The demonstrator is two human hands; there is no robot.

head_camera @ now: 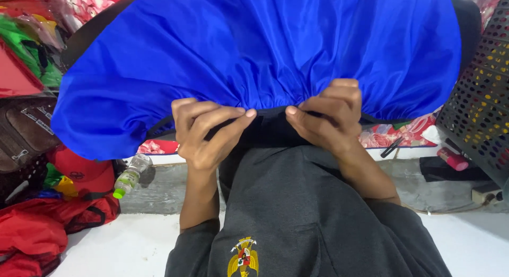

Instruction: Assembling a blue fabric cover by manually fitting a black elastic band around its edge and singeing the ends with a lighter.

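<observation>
blue cover (265, 49): gathered hem at centre, near the lap | left hand (204, 134): thumb and fingers pinching the hem | right hand (328, 118): same pinch (knuckles up) | advice: keep both pinches level, tension even along the gathers

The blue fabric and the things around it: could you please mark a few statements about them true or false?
1. Both hands pinch the gathered edge of the blue fabric. True: left hand, right hand.
2. The fabric is green. False: it is bright blue.
3. A plastic bottle with a green cap lies to the left. True.
4. The perforated basket stands at the left. False: it stands at the right.
</observation>
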